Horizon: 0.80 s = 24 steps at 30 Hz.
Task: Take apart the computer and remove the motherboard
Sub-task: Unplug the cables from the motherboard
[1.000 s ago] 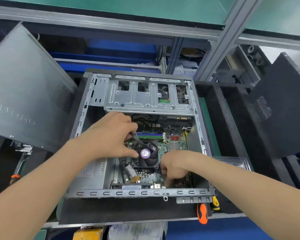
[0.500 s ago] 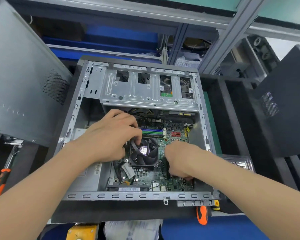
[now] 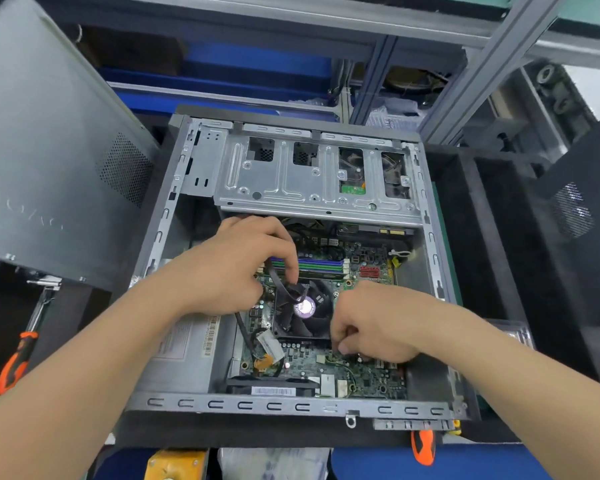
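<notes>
the motherboard [image 3: 368, 374] lies flat in the open case [image 3: 168, 216]. the left hand [image 3: 236, 268] pinches a black cable [image 3: 277, 284] above the cooler fan [image 3: 303, 311]. the right hand [image 3: 371, 323] curls down onto the board just right of the fan; i can't tell what it grips.

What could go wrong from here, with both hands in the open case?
1. The left hand pinches a black cable across the CPU fan; a hard tug could strain its connector or snag the blades.
2. The right hand, fingers curled, works low on the motherboard; a slip could bend small parts nearby.
3. The drive cage overhangs the board's far edge and may block lifting it out.
</notes>
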Each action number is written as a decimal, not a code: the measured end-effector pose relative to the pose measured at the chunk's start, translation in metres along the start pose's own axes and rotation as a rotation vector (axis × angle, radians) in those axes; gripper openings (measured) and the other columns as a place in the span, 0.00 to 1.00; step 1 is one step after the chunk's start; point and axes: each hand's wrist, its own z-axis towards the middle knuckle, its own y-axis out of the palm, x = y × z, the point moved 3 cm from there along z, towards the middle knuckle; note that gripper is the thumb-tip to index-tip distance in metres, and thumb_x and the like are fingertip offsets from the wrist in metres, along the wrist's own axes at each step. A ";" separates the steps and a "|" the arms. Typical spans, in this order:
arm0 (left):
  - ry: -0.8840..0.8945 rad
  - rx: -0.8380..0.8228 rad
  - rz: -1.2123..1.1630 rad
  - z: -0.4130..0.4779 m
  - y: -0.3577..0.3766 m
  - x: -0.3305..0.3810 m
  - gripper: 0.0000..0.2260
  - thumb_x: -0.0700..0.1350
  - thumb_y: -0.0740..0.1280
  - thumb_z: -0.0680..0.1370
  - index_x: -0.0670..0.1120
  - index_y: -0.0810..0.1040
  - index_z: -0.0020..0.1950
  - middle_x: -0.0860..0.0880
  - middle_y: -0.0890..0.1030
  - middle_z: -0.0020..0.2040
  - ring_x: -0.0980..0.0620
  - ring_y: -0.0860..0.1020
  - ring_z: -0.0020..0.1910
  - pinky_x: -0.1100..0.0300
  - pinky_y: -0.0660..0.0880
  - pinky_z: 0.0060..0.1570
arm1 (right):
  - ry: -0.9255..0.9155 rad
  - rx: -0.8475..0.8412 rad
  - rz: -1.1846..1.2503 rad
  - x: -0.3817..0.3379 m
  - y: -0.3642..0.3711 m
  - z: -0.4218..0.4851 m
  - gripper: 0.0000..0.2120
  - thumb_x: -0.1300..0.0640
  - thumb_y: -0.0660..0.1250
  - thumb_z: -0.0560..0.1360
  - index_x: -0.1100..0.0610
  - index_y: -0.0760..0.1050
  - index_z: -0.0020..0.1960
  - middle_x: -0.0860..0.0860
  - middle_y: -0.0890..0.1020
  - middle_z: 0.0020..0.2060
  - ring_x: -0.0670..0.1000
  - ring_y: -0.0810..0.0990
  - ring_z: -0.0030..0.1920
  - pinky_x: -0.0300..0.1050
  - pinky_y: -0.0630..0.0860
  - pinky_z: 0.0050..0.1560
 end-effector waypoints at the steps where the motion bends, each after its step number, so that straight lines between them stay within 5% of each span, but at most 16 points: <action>1: 0.002 0.000 -0.011 0.000 -0.001 -0.001 0.27 0.30 0.67 0.70 0.64 0.79 0.52 0.65 0.69 0.63 0.68 0.59 0.58 0.63 0.56 0.58 | -0.021 -0.009 -0.008 -0.001 0.003 -0.001 0.10 0.53 0.66 0.83 0.47 0.84 0.61 0.36 0.72 0.32 0.44 0.75 0.40 0.40 0.72 0.49; 4: 0.004 -0.006 -0.043 -0.001 -0.002 -0.002 0.26 0.31 0.66 0.70 0.64 0.79 0.51 0.65 0.69 0.63 0.62 0.63 0.66 0.58 0.62 0.63 | -0.083 -0.112 -0.011 -0.007 0.012 -0.005 0.19 0.56 0.61 0.85 0.38 0.74 0.72 0.36 0.76 0.36 0.40 0.75 0.42 0.44 0.76 0.57; 6: 0.007 -0.006 -0.051 -0.001 -0.001 -0.001 0.25 0.32 0.66 0.70 0.64 0.79 0.51 0.64 0.69 0.63 0.60 0.64 0.68 0.58 0.66 0.63 | -0.106 -0.200 -0.040 -0.013 0.020 -0.010 0.28 0.59 0.58 0.85 0.32 0.63 0.77 0.45 0.81 0.56 0.51 0.79 0.54 0.53 0.78 0.62; 8: 0.003 0.000 -0.045 -0.001 0.000 0.000 0.25 0.32 0.66 0.70 0.64 0.78 0.51 0.64 0.69 0.62 0.61 0.65 0.67 0.58 0.68 0.62 | -0.132 -0.235 -0.068 -0.018 0.027 -0.010 0.35 0.63 0.55 0.84 0.28 0.54 0.78 0.51 0.76 0.70 0.57 0.78 0.61 0.58 0.79 0.60; 12: -0.012 0.026 -0.062 0.000 0.000 -0.002 0.23 0.34 0.67 0.71 0.63 0.78 0.52 0.65 0.70 0.61 0.62 0.66 0.64 0.61 0.68 0.57 | -0.177 -0.159 0.003 -0.024 0.029 0.003 0.31 0.63 0.54 0.84 0.36 0.59 0.79 0.55 0.78 0.66 0.57 0.76 0.58 0.55 0.78 0.57; 15: -0.023 0.036 -0.069 0.001 0.000 -0.004 0.22 0.35 0.68 0.70 0.63 0.78 0.51 0.65 0.70 0.59 0.63 0.67 0.62 0.64 0.67 0.51 | -0.173 -0.225 0.089 -0.025 0.030 0.011 0.31 0.61 0.54 0.85 0.31 0.57 0.78 0.50 0.78 0.65 0.57 0.78 0.58 0.56 0.78 0.61; 19: -0.019 0.051 -0.082 0.001 0.000 -0.005 0.21 0.37 0.69 0.70 0.64 0.78 0.51 0.65 0.71 0.58 0.64 0.68 0.60 0.65 0.66 0.50 | -0.170 -0.301 0.184 -0.015 0.028 0.014 0.33 0.64 0.52 0.84 0.30 0.59 0.78 0.40 0.79 0.42 0.48 0.79 0.45 0.45 0.77 0.51; 22: -0.020 0.063 -0.103 0.002 -0.001 -0.005 0.20 0.37 0.69 0.71 0.63 0.78 0.51 0.64 0.72 0.58 0.63 0.70 0.59 0.61 0.69 0.51 | -0.175 -0.296 0.177 -0.011 0.030 0.016 0.29 0.60 0.53 0.86 0.33 0.57 0.80 0.38 0.79 0.41 0.36 0.77 0.39 0.38 0.71 0.45; 24: -0.022 0.071 -0.108 0.002 -0.001 -0.006 0.19 0.38 0.70 0.71 0.63 0.78 0.51 0.63 0.73 0.57 0.63 0.70 0.58 0.60 0.69 0.51 | -0.169 -0.279 0.160 -0.010 0.030 0.016 0.28 0.57 0.54 0.87 0.33 0.57 0.80 0.43 0.83 0.51 0.31 0.74 0.37 0.34 0.68 0.44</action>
